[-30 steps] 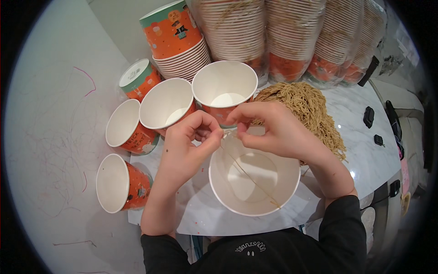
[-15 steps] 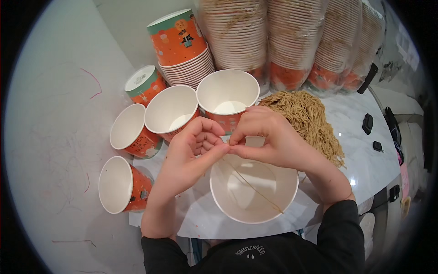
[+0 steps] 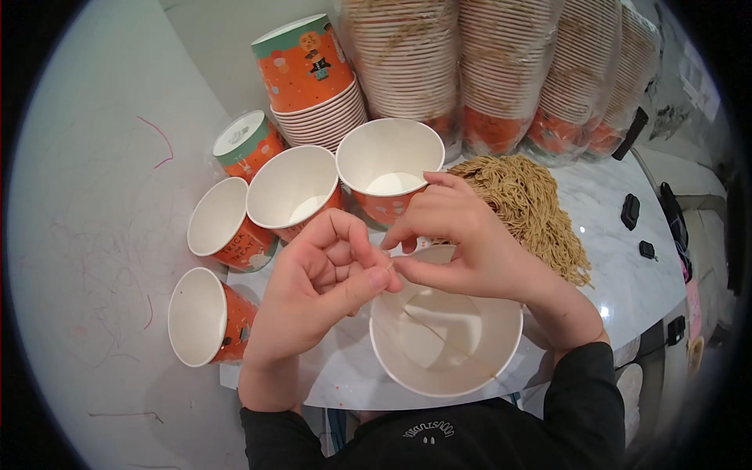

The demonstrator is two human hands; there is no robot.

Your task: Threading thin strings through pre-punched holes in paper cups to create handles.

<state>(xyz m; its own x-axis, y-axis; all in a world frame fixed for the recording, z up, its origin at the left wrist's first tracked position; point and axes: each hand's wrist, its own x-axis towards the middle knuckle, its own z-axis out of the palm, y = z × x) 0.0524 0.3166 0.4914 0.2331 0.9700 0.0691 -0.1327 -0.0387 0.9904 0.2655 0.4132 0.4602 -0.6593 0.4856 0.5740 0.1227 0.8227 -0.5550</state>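
The left hand (image 3: pixel 301 301) pinches a thin tan cord (image 3: pixel 425 325) between thumb and fingertips, its other fingers loosely curled. The right hand (image 3: pixel 470 243) meets it there, thumb and forefinger bent close together, though whether they grip cannot be told. From the fingers, the cord runs across the open white bucket (image 3: pixel 407 356) below to its near rim. Dark lettering marks an orange paper cup (image 3: pixel 252 244) at left; pale lettering sits on the black shirt (image 3: pixel 486 431).

Head-worn fisheye view, looking down, close above the table (image 3: pixel 627 270)
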